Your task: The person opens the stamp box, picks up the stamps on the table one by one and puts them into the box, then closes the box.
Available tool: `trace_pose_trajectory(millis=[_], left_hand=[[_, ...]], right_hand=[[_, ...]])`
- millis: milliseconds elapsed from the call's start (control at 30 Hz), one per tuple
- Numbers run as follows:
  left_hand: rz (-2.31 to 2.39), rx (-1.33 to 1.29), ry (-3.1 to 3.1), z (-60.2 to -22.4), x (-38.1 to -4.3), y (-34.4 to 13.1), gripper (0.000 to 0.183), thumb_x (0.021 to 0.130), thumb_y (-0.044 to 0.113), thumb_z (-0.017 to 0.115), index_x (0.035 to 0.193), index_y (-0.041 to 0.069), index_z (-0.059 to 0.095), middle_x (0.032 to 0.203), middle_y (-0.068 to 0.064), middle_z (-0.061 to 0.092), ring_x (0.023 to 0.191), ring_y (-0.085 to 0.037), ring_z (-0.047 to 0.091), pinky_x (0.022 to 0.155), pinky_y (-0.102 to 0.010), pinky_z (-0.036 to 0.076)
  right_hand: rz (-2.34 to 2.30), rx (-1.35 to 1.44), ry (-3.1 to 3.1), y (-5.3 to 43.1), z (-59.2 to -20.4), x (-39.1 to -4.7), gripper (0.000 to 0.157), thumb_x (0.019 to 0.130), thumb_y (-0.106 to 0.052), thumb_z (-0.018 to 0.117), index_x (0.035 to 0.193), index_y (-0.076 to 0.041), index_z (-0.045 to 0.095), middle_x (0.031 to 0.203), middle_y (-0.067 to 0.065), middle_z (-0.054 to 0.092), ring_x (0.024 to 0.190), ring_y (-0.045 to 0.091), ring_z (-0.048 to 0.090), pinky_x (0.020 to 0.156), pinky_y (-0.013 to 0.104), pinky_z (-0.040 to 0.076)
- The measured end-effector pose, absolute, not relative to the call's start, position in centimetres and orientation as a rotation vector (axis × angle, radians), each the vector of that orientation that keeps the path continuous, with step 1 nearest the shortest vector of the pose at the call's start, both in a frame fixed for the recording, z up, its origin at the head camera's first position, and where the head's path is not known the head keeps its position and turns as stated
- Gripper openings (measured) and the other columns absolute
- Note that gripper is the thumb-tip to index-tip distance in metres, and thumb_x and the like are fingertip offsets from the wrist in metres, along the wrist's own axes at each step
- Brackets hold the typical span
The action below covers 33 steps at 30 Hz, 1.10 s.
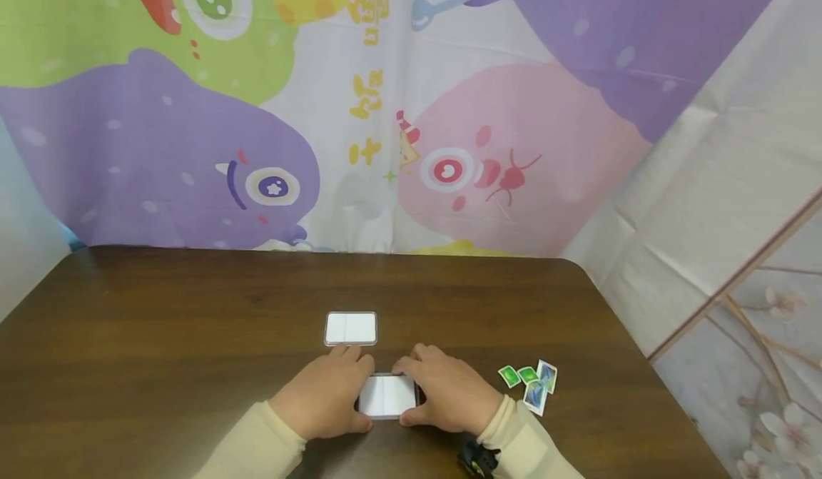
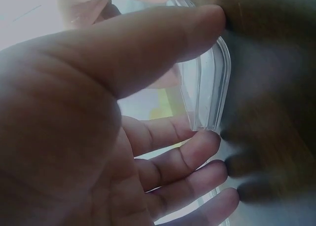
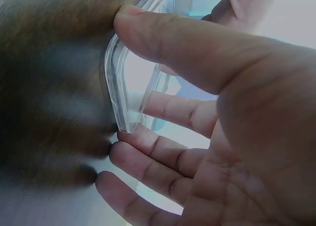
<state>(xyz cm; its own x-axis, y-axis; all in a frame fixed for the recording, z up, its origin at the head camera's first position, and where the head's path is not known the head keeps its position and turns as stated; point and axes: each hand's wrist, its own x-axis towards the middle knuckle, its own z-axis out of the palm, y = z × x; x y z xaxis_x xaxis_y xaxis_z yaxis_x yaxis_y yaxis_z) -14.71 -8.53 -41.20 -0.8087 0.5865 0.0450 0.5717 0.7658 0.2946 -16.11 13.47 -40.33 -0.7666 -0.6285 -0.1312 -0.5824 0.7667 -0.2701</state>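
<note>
Near the front of the table, both hands hold a shallow clear plastic box point(image 1: 387, 397) with a white face, one hand at each end. My left hand point(image 1: 327, 395) grips its left end, thumb along the near edge and fingers at the far edge. At the opposite end my right hand point(image 1: 449, 390) grips it the same way. In the left wrist view, the thumb lies over a corner of the clear box point(image 2: 217, 80). The right wrist view shows its clear layered rim point(image 3: 116, 88) between thumb and fingers, low over the tabletop.
A flat clear-rimmed rectangle point(image 1: 350, 328) with a white face lies just beyond the hands. To the right, several small green and blue picture pieces point(image 1: 536, 397) are loosely scattered, some overlapping. Behind the brown table point(image 1: 193, 308) hangs a cartoon-printed cloth point(image 1: 359, 200).
</note>
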Motion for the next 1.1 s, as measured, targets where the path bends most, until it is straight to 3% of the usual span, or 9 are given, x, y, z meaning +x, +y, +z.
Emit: trace_pose_trajectory(millis=[600, 1100], left_hand=[[0.514, 0.967, 2.845, -41.4, -15.07, -9.12, 0.054, 0.066, 0.032, 0.096, 0.102, 0.009, 0.064, 0.1, 0.001, 0.061, 0.092, -0.02, 0.057, 0.081, -0.04, 0.053], [0.497, 0.97, 2.862, -41.46, -15.45, -9.2, 0.053, 0.067, 0.034, 0.095, 0.102, 0.009, 0.063, 0.104, -0.003, 0.064, 0.103, -0.029, 0.062, 0.092, -0.047, 0.054]], right_hand=[[-0.217, -0.997, 2.808, 13.66, -40.7, -16.07, 0.058, 0.08, -0.046, 0.087, 0.129, -0.022, 0.067, 0.108, -0.004, 0.065, 0.079, 0.004, 0.052, 0.06, 0.023, 0.046], [-0.212, -1.012, 2.801, 13.78, -40.18, -16.27, 0.058, 0.08, -0.042, 0.087, 0.129, -0.02, 0.067, 0.11, -0.004, 0.065, 0.08, 0.004, 0.053, 0.062, 0.024, 0.048]])
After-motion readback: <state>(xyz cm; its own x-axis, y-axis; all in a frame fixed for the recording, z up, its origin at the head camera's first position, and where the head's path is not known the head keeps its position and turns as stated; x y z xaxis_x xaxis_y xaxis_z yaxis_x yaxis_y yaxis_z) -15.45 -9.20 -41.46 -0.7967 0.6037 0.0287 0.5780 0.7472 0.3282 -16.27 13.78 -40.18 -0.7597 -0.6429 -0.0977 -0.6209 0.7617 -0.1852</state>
